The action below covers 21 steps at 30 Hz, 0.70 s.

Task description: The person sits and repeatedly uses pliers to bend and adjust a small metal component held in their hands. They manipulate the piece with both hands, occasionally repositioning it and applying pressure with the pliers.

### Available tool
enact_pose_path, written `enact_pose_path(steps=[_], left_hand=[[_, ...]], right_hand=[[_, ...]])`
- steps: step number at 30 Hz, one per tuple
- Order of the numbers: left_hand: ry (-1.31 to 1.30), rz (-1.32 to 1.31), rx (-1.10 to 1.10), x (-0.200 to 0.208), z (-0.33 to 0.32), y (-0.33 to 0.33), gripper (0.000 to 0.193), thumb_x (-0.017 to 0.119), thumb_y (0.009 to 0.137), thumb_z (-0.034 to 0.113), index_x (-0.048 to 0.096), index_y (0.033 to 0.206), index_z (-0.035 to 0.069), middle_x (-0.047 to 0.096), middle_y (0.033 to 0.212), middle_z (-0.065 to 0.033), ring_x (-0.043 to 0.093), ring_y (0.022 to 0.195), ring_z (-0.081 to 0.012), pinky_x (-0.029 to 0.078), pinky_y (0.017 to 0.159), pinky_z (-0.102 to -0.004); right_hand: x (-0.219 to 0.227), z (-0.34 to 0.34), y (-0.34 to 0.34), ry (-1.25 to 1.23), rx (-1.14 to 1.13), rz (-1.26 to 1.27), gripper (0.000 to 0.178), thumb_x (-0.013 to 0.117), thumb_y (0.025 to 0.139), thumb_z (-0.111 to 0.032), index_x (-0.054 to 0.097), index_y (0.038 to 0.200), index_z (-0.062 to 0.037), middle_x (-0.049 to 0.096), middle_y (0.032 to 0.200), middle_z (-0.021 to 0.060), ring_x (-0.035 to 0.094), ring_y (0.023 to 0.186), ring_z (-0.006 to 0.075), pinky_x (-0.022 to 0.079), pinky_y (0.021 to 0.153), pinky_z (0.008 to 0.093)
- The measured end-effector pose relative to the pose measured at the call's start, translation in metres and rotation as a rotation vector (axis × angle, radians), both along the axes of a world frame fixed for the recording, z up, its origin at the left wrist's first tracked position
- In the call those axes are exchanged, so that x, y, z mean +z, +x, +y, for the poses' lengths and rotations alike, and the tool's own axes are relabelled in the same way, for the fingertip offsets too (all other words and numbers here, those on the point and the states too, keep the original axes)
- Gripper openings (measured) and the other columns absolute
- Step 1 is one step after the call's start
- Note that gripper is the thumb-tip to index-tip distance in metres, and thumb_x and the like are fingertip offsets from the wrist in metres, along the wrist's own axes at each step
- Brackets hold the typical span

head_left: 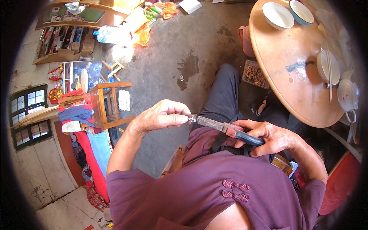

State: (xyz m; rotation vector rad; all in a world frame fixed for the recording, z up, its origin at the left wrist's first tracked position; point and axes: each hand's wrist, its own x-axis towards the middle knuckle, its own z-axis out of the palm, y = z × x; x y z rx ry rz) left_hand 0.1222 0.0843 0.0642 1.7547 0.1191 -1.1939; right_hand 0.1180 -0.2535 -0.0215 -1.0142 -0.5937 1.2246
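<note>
Pliers (212, 123) and small metal piece (193, 117) in the hands (165, 114), table (278, 48) at right

This is looking like a room in somebody's home. A wooden table (281, 50) with a curved edge is standing on the right, and a white bowl (278, 16) is sitting on it near a blue-sided bowl (301, 13). Chopsticks (331, 90) are lying across another bowl (323, 67). On the left, clothes (76, 114) are piling up by a wooden chair (115, 84) (red and blue ones are showing most). Shelves (49, 59) are holding lots of bits, plastic bags (168, 10) are lying on the grey floor (163, 73), and a dark-framed window (26, 101) is letting in light.
</note>
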Motion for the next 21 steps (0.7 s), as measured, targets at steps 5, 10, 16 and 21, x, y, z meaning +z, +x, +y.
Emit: enact_pose_path(steps=[5, 10, 16, 21], left_hand=[[-0.008, -0.011, -0.033, -0.002, -0.004, 0.002, 0.025, 0.063, 0.087, 0.025, 0.064, 0.095, 0.001, 0.053, 0.07, 0.0028, 0.046, 0.062, -0.0053, 0.037, 0.055, -0.0213], [0.007, -0.015, -0.049, -0.002, -0.008, 0.002, 0.022, 0.063, 0.088, 0.023, 0.064, 0.093, 0.002, 0.052, 0.069, 0.0038, 0.044, 0.062, -0.0049, 0.036, 0.054, -0.0209], [0.029, -0.037, -0.079, -0.001, -0.01, 0.004, 0.019, 0.064, 0.087, 0.02, 0.064, 0.09, 0.001, 0.055, 0.071, 0.004, 0.046, 0.065, -0.0043, 0.037, 0.057, -0.0214], [0.066, -0.078, -0.107, -0.009, -0.005, 0.001, 0.018, 0.065, 0.085, 0.018, 0.064, 0.088, 0.0, 0.058, 0.074, 0.0044, 0.049, 0.07, -0.0043, 0.04, 0.062, -0.0225]], right_hand=[[0.002, 0.002, 0.003, -0.029, -0.002, -0.025, 0.047, 0.071, 0.064, 0.003, 0.069, 0.11, -0.0078, 0.036, 0.144, 0.0217, 0.035, 0.135, 0.034, 0.032, 0.11, 0.0406], [0.003, 0.003, 0.001, -0.026, -0.02, -0.002, 0.044, 0.07, 0.065, 0.003, 0.069, 0.108, -0.0054, 0.04, 0.14, 0.0201, 0.04, 0.131, 0.0328, 0.034, 0.108, 0.0399], [0.007, 0.005, 0.004, -0.05, 0.01, -0.077, 0.041, 0.068, 0.066, 0.004, 0.069, 0.106, -0.0042, 0.048, 0.131, 0.0165, 0.047, 0.124, 0.03, 0.039, 0.104, 0.0394], [0.013, 0.006, 0.008, -0.096, -0.006, -0.206, 0.037, 0.066, 0.067, -0.001, 0.07, 0.103, -0.0044, 0.055, 0.123, 0.0183, 0.054, 0.115, 0.0311, 0.043, 0.099, 0.0382]])
